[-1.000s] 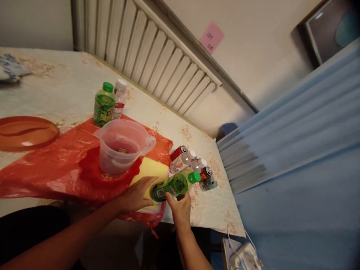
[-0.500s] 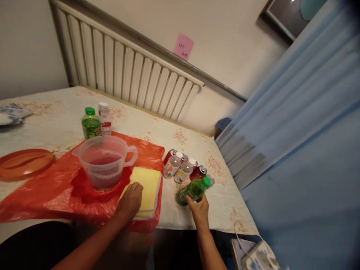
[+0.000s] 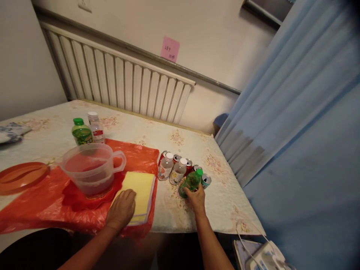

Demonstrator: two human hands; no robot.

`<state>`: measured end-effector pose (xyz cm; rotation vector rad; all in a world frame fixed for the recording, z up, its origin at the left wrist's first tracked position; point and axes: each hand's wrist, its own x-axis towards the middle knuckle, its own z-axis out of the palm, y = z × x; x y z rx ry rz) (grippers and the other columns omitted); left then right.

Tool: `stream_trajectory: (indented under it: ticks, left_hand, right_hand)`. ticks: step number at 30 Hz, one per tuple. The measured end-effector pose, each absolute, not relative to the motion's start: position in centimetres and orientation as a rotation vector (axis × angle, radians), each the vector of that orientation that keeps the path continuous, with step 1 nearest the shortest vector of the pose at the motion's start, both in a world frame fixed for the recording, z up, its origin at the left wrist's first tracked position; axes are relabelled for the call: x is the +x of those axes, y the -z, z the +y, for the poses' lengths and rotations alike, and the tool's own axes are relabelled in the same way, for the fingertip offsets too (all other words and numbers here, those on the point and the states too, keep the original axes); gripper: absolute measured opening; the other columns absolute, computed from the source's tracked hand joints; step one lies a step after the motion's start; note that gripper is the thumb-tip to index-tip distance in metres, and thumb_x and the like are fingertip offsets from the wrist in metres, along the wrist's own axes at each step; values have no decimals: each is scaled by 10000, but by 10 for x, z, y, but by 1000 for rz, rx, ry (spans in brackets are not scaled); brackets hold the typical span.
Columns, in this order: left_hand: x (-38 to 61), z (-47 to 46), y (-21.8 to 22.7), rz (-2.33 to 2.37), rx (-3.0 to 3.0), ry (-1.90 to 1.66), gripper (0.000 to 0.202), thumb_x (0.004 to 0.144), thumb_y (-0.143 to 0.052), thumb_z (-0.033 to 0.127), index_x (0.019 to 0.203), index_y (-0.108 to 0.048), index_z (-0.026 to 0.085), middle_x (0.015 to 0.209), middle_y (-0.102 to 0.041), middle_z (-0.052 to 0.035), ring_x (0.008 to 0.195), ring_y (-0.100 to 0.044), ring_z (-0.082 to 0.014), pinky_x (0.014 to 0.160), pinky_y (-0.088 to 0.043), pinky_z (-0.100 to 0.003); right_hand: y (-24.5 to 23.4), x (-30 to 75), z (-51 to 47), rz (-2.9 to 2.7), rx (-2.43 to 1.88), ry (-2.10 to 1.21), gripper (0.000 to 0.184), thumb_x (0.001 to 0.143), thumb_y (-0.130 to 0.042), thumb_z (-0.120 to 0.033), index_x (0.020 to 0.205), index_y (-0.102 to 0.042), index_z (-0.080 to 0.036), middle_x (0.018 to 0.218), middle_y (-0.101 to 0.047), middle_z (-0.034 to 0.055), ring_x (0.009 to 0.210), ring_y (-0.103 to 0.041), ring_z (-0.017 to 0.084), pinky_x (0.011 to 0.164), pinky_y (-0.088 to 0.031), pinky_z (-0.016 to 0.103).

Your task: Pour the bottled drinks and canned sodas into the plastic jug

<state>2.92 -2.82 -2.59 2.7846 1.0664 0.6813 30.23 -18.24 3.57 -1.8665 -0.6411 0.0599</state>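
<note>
My right hand is wrapped round a green plastic bottle with a green cap, which tilts slightly beside the drinks. Two small clear bottles, one with a fruit label and one with a yellow label, stand to its left, with several drink cans behind and beside them. My left hand lies with its fingers on a stack of yellow sheets. Left of that stack, a translucent jug with dark liquid rests on a red scalloped dish.
A red plastic sheet spreads under the dish and stack. An orange lid lies at the left. Behind the jug stand another green bottle and a clear bottle. A blue curtain hangs along the right side.
The green bottle in my right hand has come closer to the cans, just right of the two clear bottles. My left hand stays on the yellow stack. The view has shifted a little.
</note>
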Motion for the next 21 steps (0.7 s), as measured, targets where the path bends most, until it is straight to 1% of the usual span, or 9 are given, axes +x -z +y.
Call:
stream_trajectory:
  ticks: [5, 9, 13, 17, 21]
  left_hand:
    - [30, -26, 30, 1073, 2802, -689, 191, 845, -454, 123, 958, -587, 202, 1018, -636, -100, 983, -569, -267, 912, -441, -404]
    - [30, -24, 32, 1079, 2826, -683, 187, 843, -454, 136, 955, -580, 217, 1021, -638, -92, 989, -575, -266, 925, -440, -405]
    - [30, -23, 32, 1076, 2830, -682, 199, 835, -451, 137, 961, -578, 224, 1021, -641, -90, 996, -580, -265, 933, -444, -408]
    - [30, -23, 32, 1077, 2819, -687, 208, 837, -449, 134, 970, -579, 227, 1027, -641, -88, 1006, -579, -266, 937, -447, -411]
    - [30, -24, 32, 1065, 2814, -693, 208, 836, -448, 138, 975, -585, 209, 1037, -639, -103, 1010, -573, -277, 929, -450, -423]
  right_hand:
    - [-29, 308, -178, -628, -1819, -89, 466, 603, -716, -313, 1025, -653, -126, 944, -736, 99, 846, -686, 257, 804, -531, 367]
    - [-21, 304, -180, -602, -1778, -62, 552, 624, -718, -330, 1134, -626, -140, 1056, -718, 108, 925, -673, 256, 844, -521, 365]
    - [0, 294, -181, -545, -1801, 20, 637, 631, -721, -339, 1218, -580, -134, 1104, -696, 120, 1015, -641, 271, 880, -500, 366]
    - [26, 289, -182, -563, -1863, 123, 638, 648, -728, -339, 1226, -563, -126, 1148, -653, 146, 1083, -584, 289, 918, -469, 382]
    - [37, 292, -180, -637, -1912, 228, 606, 683, -729, -327, 1224, -554, -117, 1182, -596, 174, 1125, -528, 307, 969, -426, 414]
